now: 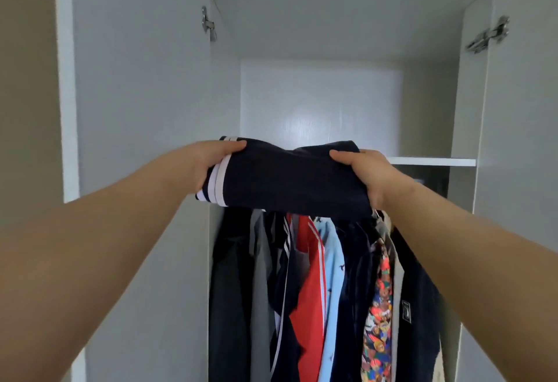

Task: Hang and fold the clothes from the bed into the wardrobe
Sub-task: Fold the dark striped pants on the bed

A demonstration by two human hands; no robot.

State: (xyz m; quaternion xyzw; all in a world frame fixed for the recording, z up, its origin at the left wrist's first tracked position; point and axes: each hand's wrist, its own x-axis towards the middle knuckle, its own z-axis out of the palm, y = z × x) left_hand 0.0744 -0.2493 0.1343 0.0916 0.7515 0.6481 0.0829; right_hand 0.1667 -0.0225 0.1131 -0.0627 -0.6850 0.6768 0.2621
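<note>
i see a folded navy garment [290, 179] with white stripes along its left edge, held up flat and roughly level by both ends in front of the open white wardrobe [320, 103], about level with its shelf [431, 161]. below it, hanging clothes [317, 291] in dark, grey, red, pale blue and patterned fabric fill the lower compartment.

Both arms up at the open wardrobe [136, 79] — left hand [211, 164] and right hand [368, 173] grip a folded navy garment [290, 182] with white stripes, one at each end, level with the white shelf [431, 161]. Hanging clothes [317, 291] crowd below — red, light blue, patterned.
</note>
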